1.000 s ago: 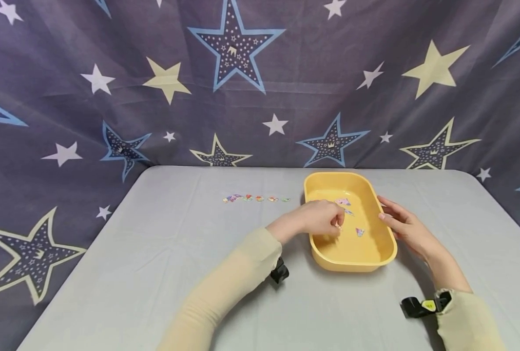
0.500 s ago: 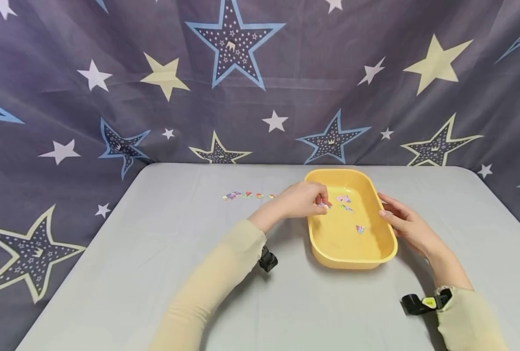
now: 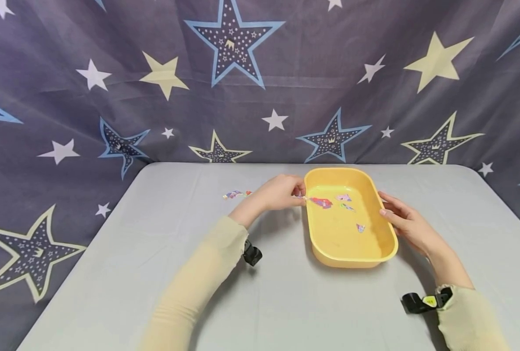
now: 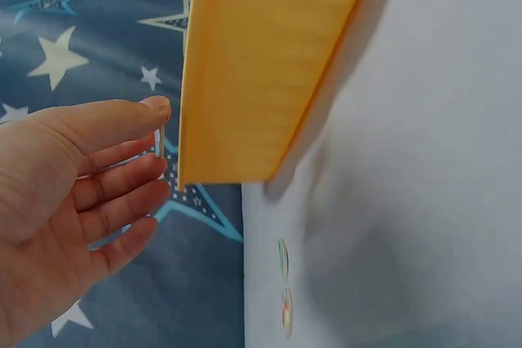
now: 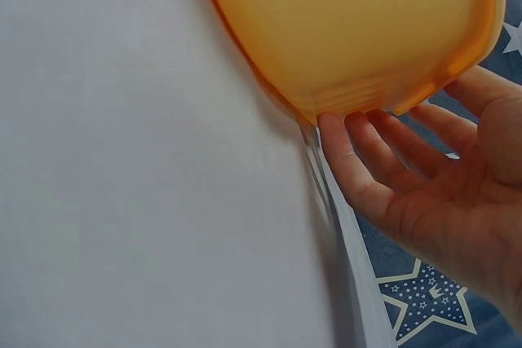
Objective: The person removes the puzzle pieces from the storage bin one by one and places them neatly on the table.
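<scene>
Your left hand [image 3: 279,192] has a tiny printed piece [image 4: 159,142] pinched between thumb and fingertips, just off the yellow tray's [image 3: 343,246] left rim, edge-on so I can't tell its long axis. The table pieces [image 3: 232,195] lie off to its left, and your right hand [image 3: 411,224] is farther, fingers loosely spread against the opposite wall, pinching nothing.
</scene>
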Tool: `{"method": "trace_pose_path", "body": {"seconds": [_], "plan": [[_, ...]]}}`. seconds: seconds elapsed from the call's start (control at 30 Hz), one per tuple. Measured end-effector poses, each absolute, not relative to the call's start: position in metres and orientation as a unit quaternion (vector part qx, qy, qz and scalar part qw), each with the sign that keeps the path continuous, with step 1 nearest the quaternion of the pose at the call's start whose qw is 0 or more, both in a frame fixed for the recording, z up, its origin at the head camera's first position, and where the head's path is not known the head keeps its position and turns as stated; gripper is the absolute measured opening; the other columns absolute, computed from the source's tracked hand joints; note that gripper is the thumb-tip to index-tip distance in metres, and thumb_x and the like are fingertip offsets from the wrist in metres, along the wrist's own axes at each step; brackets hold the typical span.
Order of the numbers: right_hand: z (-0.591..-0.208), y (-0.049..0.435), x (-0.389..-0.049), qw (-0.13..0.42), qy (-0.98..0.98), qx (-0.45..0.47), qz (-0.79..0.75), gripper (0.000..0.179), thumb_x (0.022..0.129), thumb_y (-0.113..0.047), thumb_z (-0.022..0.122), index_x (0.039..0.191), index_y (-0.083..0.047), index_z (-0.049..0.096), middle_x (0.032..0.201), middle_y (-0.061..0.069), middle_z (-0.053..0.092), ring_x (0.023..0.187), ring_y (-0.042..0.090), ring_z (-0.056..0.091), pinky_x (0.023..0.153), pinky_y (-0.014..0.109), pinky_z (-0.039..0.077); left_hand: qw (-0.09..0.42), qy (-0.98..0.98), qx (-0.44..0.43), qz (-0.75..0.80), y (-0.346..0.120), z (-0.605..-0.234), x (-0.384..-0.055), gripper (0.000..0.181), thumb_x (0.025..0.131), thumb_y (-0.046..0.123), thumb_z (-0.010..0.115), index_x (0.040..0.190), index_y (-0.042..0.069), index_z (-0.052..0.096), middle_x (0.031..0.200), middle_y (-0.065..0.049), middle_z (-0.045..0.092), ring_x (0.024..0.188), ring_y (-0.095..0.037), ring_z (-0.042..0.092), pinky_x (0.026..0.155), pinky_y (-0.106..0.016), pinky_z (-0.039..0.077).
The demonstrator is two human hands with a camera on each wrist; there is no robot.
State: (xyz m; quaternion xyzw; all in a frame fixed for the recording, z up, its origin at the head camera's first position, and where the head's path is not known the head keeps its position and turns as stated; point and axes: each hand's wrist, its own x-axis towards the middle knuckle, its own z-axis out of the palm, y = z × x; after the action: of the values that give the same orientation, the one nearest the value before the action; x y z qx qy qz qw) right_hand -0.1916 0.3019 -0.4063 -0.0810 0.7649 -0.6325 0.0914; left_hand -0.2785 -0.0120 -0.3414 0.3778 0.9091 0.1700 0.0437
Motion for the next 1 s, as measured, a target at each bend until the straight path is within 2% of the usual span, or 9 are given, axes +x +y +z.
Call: {"method": "trace_pose_path", "body": {"seconds": [0.4,0.73,1.0], "plan": [[-0.406,0.302,-0.192,0.094,0.771,-0.08,-0.624,0.061,0.095,-0.021,0.046,0.145,-0.005,0.014,0.115,-0.009,0.047,0.094,0.0,0.057,0.072,0.022,0.051,0.021,0.914,0.355,0.196,-0.037,-0.359,-0.287,0.016,0.077,0.021,0.07,0.089,0.013,0.062,0.085,0.001,0.059,0.08,-0.012,0.055,0.073,-0.024,0.043],[-0.405,0.302,-0.192,0.091,0.764,-0.085,-0.633,0.061,0.095,-0.019,0.047,0.144,-0.003,0.015,0.113,-0.01,0.049,0.094,0.0,0.058,0.072,0.022,0.051,0.055,0.926,0.316,0.198,-0.042,-0.382,-0.295,0.014,0.079,0.02,0.069,0.09,0.014,0.064,0.086,0.001,0.059,0.08,-0.011,0.056,0.075,-0.026,0.044],[-0.405,0.302,-0.192,0.089,0.764,-0.085,-0.633,0.06,0.095,-0.019,0.047,0.144,-0.003,0.016,0.114,-0.011,0.049,0.094,0.0,0.057,0.072,0.021,0.051,0.056,0.926,0.319,0.194,-0.036,-0.396,-0.3,0.012,0.079,0.019,0.069,0.088,0.013,0.065,0.085,0.001,0.06,0.081,-0.011,0.055,0.077,-0.024,0.044]]}}
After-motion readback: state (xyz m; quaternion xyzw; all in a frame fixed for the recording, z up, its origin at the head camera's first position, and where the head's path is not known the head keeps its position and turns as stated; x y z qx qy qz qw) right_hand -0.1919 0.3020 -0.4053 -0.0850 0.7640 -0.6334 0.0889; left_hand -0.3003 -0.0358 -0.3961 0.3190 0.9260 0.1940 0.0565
